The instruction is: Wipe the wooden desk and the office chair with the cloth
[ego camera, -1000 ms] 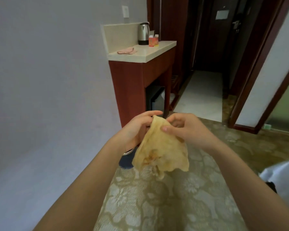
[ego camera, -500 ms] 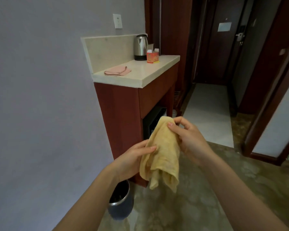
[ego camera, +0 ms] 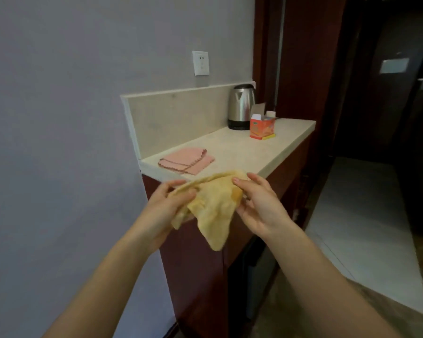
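Note:
A yellow cloth (ego camera: 213,211) hangs between my two hands in front of a reddish wooden cabinet (ego camera: 195,264). My left hand (ego camera: 164,211) grips the cloth's left part with curled fingers. My right hand (ego camera: 259,206) holds its right edge, fingers over the top fold and thumb beneath. One corner of the cloth droops down. No desk or office chair is in view.
The cabinet's pale stone top (ego camera: 242,152) carries a folded pink cloth (ego camera: 186,162), a steel kettle (ego camera: 241,106) and an orange box (ego camera: 261,126). A grey wall with a socket (ego camera: 200,63) lies left. A dark doorway and pale floor (ego camera: 357,215) lie right.
I have come closer to the cabinet and the view has risen, so the bin on the floor is out of sight. Both hands lifted the cloth and spread it wider.

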A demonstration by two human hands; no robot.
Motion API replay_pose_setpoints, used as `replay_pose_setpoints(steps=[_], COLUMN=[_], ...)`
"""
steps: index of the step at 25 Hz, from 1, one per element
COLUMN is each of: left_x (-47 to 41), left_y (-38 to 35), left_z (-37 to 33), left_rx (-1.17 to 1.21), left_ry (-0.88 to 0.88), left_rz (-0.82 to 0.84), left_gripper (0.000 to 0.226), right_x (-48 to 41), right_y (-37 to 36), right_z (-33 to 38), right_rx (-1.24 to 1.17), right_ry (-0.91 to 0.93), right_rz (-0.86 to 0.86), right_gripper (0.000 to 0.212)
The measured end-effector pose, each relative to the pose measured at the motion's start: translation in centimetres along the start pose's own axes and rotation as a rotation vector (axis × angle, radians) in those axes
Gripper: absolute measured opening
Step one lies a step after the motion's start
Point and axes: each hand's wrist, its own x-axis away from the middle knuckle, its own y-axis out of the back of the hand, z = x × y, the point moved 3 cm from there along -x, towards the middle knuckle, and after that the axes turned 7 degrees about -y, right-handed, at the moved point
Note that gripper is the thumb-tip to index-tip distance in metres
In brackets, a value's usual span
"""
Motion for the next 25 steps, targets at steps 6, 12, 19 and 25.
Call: replay_pose_setpoints(steps=[6,12,19,25], left_x=[-9.5,-13.9,-12.4,-12.9], left_y=[-2.8,-5.0,-5.2,-6.5], left_z=[-1.1,2.4,3.6,3.5], left_rx=[-0.749,-1.096,-1.163,-1.258], left_ry=[-0.169,-0.023,0.006,0.052], left_rz=[-0.187,-0.24,-0.308,-0.266], left_gripper=[0.084,0.073,0.073,0.075], right_x=[-13.1,-21.5,-24.7,-22.1], right_y=[-2.4,1.4,3.8,0.7], right_z=[4.5,9.0,10.0,6.2], right_rx=[0.18,1.001,1.66,1.885], right_ry=[-0.112,0.078,0.678,0.685], right_rz=[0.245,0.321,0.283,0.91], right_gripper=[0.035,0.026,0.03,0.056])
